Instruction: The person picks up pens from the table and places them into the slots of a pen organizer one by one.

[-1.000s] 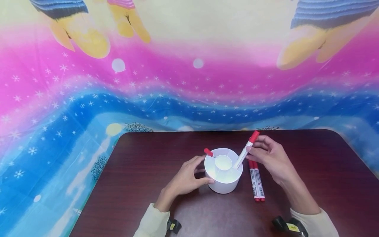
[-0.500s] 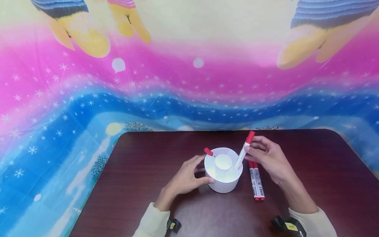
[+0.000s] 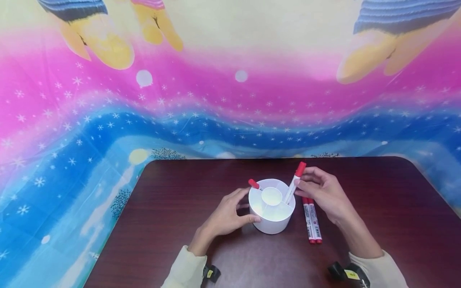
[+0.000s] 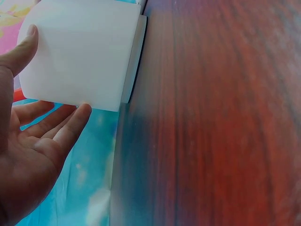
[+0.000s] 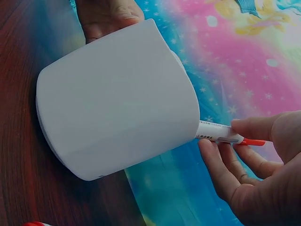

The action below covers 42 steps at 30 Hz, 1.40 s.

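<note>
A round white pen holder [image 3: 272, 227] with a centre cup and outer compartments stands on the table. My left hand [image 3: 226, 213] grips its left side, thumb at the front and fingers behind; the left wrist view shows thumb and fingertips on the holder's wall [image 4: 80, 56]. Between thumb and fingers, my right hand [image 3: 324, 194] pinches a white marker with a red cap [image 3: 300, 169]. That marker leans to the right, its lower end inside a right-hand compartment; the holder's wall hides this end in the right wrist view. Another red-capped marker [image 3: 253, 184] leans in the back-left compartment.
Two red-and-white markers [image 3: 312, 222] lie side by side on the table right of the holder, their far ends partly behind my right hand. The dark wooden table [image 3: 173, 200] ends at a back edge before a colourful printed cloth [image 3: 216, 100].
My right hand has shifted slightly left and down with the marker, which now sits a little lower and further left in the holder. My left hand and the holder stay in place.
</note>
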### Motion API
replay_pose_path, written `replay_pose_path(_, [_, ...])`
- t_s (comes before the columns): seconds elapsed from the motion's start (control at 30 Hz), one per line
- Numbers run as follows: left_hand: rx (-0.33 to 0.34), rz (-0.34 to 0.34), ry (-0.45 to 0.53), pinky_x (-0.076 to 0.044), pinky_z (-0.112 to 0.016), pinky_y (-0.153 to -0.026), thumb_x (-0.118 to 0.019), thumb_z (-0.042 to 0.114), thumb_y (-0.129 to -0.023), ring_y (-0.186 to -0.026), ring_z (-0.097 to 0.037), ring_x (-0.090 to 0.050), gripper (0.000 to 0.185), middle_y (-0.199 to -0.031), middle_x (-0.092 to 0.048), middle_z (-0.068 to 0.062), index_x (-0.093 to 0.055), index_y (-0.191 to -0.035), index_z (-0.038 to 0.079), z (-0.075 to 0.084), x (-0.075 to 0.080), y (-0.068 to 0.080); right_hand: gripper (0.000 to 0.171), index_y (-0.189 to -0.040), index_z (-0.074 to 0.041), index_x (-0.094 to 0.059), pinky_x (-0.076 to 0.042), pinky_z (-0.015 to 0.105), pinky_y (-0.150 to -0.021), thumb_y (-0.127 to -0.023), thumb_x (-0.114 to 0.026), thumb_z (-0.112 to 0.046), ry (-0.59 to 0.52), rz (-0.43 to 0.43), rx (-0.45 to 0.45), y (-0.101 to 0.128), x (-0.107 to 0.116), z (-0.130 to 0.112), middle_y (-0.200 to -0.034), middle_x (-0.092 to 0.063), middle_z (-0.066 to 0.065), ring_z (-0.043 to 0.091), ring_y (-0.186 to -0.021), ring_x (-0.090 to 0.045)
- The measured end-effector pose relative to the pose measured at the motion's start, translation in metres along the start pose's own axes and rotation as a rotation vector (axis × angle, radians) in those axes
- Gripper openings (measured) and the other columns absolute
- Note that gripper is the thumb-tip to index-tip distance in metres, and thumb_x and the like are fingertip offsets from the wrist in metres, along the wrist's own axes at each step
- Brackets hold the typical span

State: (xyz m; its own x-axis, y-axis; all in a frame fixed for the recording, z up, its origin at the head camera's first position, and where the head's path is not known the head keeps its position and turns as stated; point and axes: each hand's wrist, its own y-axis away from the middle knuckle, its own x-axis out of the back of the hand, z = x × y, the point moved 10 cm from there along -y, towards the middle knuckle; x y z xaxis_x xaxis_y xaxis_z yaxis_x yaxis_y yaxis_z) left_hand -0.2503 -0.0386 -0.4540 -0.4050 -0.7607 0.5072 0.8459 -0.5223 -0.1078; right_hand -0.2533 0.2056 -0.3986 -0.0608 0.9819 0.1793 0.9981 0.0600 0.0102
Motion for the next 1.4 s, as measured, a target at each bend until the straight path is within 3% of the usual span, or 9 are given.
replay_pose_path(0.3, [-0.001,0.000,0.001,-0.060,-0.031,-0.106,-0.093,0.038,-0.085,-0.134,-0.015,-0.064,0.089,-0.148,-0.061,0.005,-0.048,-0.161,0.027,0.000,0.000,0.000,0.050,-0.144,0.007,-0.055,-0.066,0.027,-0.087,-0.102,-0.074,-0.014,0.026,0.004,0.001,-0.002,-0.002,0.001,-0.114,-0.069,0.006,0.004,-0.095,-0.075])
replay_pose_path(0.6, [0.006,0.001,-0.006,-0.059,-0.025,-0.104,-0.093,0.040,-0.085,-0.133,-0.015,-0.065,0.090,-0.148,-0.061,0.005,-0.047,-0.161,0.028,-0.002,0.001,0.000,0.048,-0.144,0.003,-0.059,-0.065,0.024,-0.089,-0.104,-0.073,-0.018,0.122,-0.012,0.045,0.001,0.000,-0.005,-0.126,-0.071,0.020,0.002,-0.100,-0.074])
replay_pose_path(0.93, [0.004,-0.003,-0.009,-0.059,-0.023,-0.103,-0.094,0.040,-0.084,-0.131,-0.014,-0.067,0.091,-0.146,-0.062,0.004,-0.048,-0.161,0.028,-0.002,0.000,0.000,0.048,-0.145,0.005,-0.056,-0.064,0.021,-0.088,-0.106,-0.070,-0.019,0.119,-0.024,0.073,0.003,0.010,-0.007,-0.109,-0.073,-0.013,0.000,-0.099,-0.075])
replay_pose_path(1.2, [0.003,0.046,-0.092,-0.061,-0.031,-0.105,-0.095,0.043,-0.081,-0.120,-0.017,-0.070,0.097,-0.135,-0.064,0.000,-0.048,-0.161,0.015,0.000,0.014,0.004,0.050,-0.146,0.004,-0.054,-0.062,0.016,-0.089,-0.107,-0.068,-0.022,0.167,-0.017,0.057,0.010,0.026,0.001,-0.113,-0.072,-0.010,0.000,-0.102,-0.075])
replay_pose_path(1.4, [-0.024,0.026,-0.112,-0.061,-0.029,-0.103,-0.095,0.038,-0.082,-0.118,-0.017,-0.068,0.091,-0.137,-0.066,0.000,-0.052,-0.159,0.018,0.004,0.008,0.001,0.048,-0.144,0.007,-0.054,-0.064,0.020,-0.087,-0.107,-0.068,-0.019,0.160,-0.003,0.062,0.015,0.039,0.011,-0.110,-0.072,-0.013,0.000,-0.100,-0.075])
